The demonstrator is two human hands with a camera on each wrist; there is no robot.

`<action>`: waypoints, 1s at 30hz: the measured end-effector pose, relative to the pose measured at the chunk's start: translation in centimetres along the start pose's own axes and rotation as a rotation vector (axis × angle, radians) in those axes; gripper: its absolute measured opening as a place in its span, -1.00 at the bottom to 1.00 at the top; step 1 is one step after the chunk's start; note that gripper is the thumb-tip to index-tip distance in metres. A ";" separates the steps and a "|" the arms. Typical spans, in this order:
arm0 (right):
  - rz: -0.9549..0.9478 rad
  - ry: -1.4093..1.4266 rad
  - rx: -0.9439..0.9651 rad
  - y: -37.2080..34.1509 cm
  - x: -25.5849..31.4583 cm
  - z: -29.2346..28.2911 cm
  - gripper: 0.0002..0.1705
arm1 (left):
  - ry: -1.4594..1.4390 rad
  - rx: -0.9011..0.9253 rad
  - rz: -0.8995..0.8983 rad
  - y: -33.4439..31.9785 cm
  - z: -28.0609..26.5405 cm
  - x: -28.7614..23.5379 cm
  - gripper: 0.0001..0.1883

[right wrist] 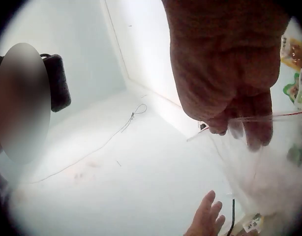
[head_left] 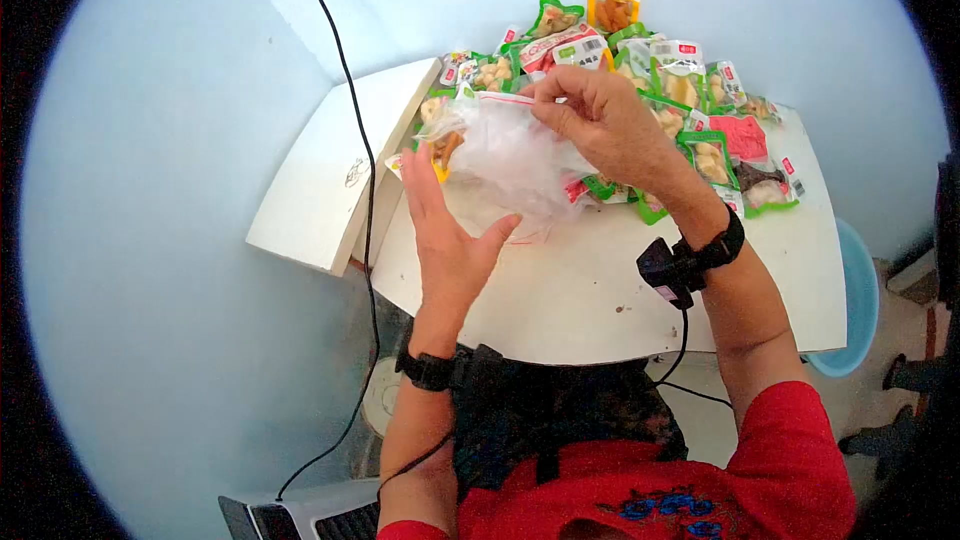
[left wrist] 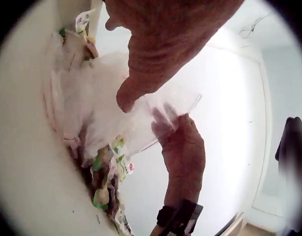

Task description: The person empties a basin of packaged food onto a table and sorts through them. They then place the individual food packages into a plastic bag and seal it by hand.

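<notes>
A clear plastic zip bag with a red line along its mouth hangs over the table. My right hand pinches its upper edge between thumb and fingers. In the right wrist view, the fingers overlap the thin film of the bag near that red line. To the bag's left, my left hand is raised with its fingers extended and its thumb spread away, gripping nothing. The left wrist view shows the left thumb in front of the cloudy film. Behind the bag lie several sealed snack packets.
The packets are heaped along the back and right of the white table. A white board tilts at the left, with a black cable hanging across it. A blue basin stands beyond the table's right edge.
</notes>
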State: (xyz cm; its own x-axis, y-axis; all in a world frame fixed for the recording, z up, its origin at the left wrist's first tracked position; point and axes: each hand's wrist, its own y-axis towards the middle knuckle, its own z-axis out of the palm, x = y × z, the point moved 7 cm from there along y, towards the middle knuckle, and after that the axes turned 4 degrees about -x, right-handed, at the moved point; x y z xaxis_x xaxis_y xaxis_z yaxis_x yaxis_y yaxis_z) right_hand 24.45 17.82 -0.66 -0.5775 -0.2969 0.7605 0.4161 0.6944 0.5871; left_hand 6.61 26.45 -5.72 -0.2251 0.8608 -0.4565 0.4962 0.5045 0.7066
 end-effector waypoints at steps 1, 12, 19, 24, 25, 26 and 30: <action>-0.017 -0.039 0.010 0.0 0.4 -0.3 -0.83 | -0.004 0.017 0.014 0.6 -0.2 -0.5 0.23; -0.273 -0.037 -0.328 -0.6 5.3 -5.8 -0.88 | 0.087 0.281 0.208 3.1 4.1 -1.1 -0.14; -0.164 0.116 -0.717 -2.0 4.7 -15.0 -0.79 | 0.141 0.337 0.025 -1.5 3.7 3.1 -0.34; -0.121 0.117 -0.776 -2.0 3.8 -15.5 -0.78 | 0.338 0.441 0.066 -2.3 4.2 2.1 -0.44; -0.127 0.123 -0.768 -1.9 3.7 -15.5 -0.78 | 0.362 0.460 0.086 -2.8 4.5 2.2 -0.45; -0.133 0.128 -0.760 -1.9 3.7 -15.5 -0.78 | 0.386 0.479 0.105 -3.1 4.8 2.2 -0.46; -0.151 0.121 -0.769 -1.9 3.5 -15.7 -0.77 | 0.233 0.348 0.081 -2.9 4.3 1.4 -0.53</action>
State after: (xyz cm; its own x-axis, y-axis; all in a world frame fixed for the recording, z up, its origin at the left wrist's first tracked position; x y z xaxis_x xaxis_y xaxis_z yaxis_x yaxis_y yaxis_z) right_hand 32.65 5.15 5.25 -0.6046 -0.4517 0.6561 0.7333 0.0060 0.6799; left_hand 8.46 25.92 -10.70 -0.3371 0.9091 -0.2448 0.7646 0.4161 0.4922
